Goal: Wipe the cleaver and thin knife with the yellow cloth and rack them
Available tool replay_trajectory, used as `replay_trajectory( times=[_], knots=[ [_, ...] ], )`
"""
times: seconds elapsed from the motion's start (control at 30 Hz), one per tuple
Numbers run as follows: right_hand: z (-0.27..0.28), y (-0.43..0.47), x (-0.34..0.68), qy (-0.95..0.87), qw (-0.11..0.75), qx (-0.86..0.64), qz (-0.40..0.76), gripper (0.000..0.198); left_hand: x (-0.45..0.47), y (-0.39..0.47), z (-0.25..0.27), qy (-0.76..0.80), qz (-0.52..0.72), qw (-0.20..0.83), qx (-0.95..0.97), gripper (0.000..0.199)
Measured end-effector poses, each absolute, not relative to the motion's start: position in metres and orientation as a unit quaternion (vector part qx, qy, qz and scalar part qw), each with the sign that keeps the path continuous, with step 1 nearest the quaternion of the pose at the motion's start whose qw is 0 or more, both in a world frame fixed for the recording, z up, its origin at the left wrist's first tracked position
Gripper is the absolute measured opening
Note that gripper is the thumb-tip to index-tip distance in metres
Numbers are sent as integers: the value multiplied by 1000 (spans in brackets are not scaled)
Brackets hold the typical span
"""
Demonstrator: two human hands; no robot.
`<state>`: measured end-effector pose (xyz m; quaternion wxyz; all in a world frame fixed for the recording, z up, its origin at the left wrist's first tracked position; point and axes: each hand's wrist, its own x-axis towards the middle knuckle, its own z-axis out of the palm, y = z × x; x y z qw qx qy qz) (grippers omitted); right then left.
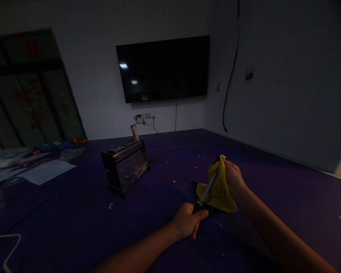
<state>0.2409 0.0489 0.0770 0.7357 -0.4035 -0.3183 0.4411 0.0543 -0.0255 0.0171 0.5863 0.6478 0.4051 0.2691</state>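
Note:
My left hand is closed around the black handle of a knife, whose narrow metal blade slants up and to the right. A yellow cloth is pinched in my right hand, folded over the far end of the blade, so the tip is hidden. The cloth's lower part hangs down close to the purple surface. Left of both hands and farther off stands a dark knife block with see-through sides. One pale, mottled handle sticks up from its far end.
Written paper sheets and clear plastic wrapping lie at the left. A white cable curves at the lower left. Small white scraps dot the surface. A television hangs on the back wall, and a black cable runs down the right wall.

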Motion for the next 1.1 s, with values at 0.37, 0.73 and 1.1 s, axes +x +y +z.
replay_trajectory(
  times=[0.37, 0.73, 1.1],
  knots=[
    [76, 45, 230, -260, 740, -421, 455, 17, 51, -23, 14, 396, 265, 610, 632, 55],
    [58, 37, 197, -310, 705, -366, 522, 27, 50, -22, 11, 392, 291, 632, 602, 52],
    [49, 25, 169, -367, 669, -382, 521, 38, 49, -22, 11, 363, 355, 650, 565, 48]
  ],
)
